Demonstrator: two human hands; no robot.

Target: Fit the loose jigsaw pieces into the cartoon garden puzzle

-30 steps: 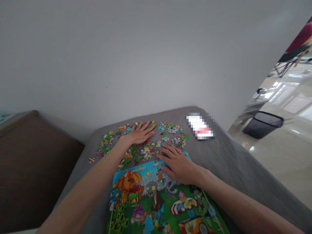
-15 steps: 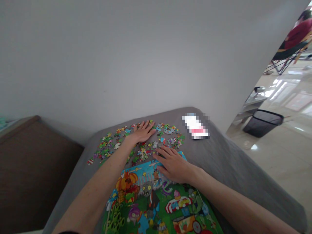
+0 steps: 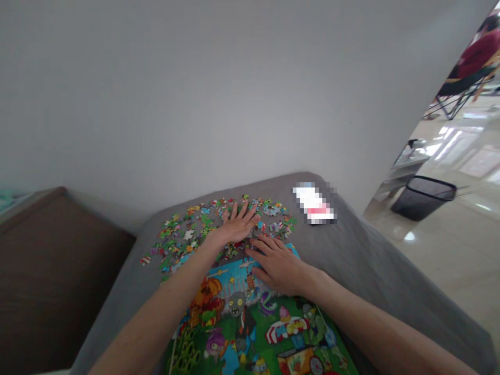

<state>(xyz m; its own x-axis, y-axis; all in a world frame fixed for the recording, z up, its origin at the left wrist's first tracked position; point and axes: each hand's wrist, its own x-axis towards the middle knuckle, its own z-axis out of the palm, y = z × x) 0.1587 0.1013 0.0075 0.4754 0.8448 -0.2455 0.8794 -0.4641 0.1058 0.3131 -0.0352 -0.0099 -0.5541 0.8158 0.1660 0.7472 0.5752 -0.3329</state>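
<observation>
Loose jigsaw pieces lie spread in a wide patch on a grey cloth surface. My left hand rests palm down over the pieces, fingers spread, covering some of them. Close in front of me is a colourful picture board with cartoon zombies, a pumpkin and a food cart. My right hand lies flat on the board's top right edge, fingers stretched out and fingertips beside the nearest pieces. Part of the board's left side is hidden by my left forearm.
A phone with a blurred screen lies right of the pieces. Behind stands a plain wall. A brown wooden panel is at left. On the floor at right are a mesh bin and a folding chair with a person.
My left hand has slid right and slightly toward me across the pieces, uncovering some at the left and back. My right hand has stayed in place on the board.
</observation>
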